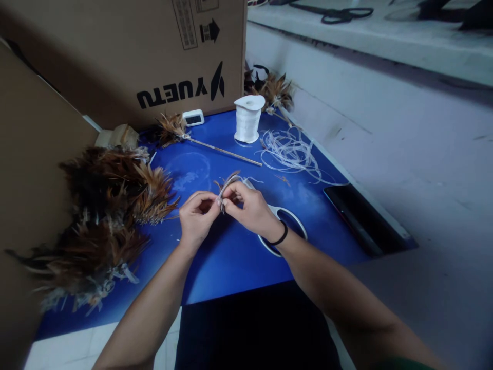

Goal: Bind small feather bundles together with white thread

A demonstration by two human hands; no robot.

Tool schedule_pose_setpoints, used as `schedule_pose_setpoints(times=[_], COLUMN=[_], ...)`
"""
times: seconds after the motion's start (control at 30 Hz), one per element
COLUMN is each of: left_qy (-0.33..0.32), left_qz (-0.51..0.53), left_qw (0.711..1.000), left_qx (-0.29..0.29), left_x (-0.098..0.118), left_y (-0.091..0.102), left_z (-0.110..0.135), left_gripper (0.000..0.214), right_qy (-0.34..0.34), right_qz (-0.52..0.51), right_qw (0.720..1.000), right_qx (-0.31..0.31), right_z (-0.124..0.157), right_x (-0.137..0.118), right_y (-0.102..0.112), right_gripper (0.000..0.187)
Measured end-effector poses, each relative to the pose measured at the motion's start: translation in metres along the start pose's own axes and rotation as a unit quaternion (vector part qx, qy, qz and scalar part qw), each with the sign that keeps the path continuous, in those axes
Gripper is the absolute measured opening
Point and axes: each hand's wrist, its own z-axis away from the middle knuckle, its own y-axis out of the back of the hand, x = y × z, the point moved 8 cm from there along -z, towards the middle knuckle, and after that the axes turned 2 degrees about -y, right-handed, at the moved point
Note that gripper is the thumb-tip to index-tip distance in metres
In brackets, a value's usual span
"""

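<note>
Above the middle of the blue table, my left hand [198, 215] pinches a small bunch of feathers [230, 180], brown and pale, between thumb and forefinger. My right hand [248, 204] is closed on the same bunch from the other side, thumb and fingertips touching it. Whether a string is in the fingers too is too small to tell. Beneath my right wrist lie scissors [293, 216] with white handles, partly covered by that hand. Off to the left of my hands is a large heap of brown feather bunches [150, 190], several with whitish tied ends.
A white spool [247, 121] stands at the back, with a tangle of clear strips [288, 151] right of it. A stick with feathers [225, 150] lies beyond my hands. A phone [354, 221] rests at the right edge. A cardboard box [127, 56] and a wall [385, 128] bound the table [231, 277].
</note>
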Motion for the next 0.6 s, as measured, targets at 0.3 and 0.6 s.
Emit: schedule_pose_setpoints(times=[0.3, 0.6], left_qy=[-0.016, 0.009], left_qz=[-0.027, 0.007], left_qw=[1.0, 1.0], left_qx=[-0.004, -0.002], left_x=[0.0068, -0.0011], left_y=[-0.0016, -0.0021], left_z=[0.0002, 0.0024], left_gripper=[0.004, 0.006], right_qy=[-0.043, -0.044], right_qz=[-0.024, -0.085], right_qw=[0.998, 0.995], right_qx=[-0.036, -0.037], right_z=[-0.0012, -0.0021], right_x=[0.0099, 0.0094], right_y=[-0.0035, -0.0044], right_gripper=[0.007, 0.003])
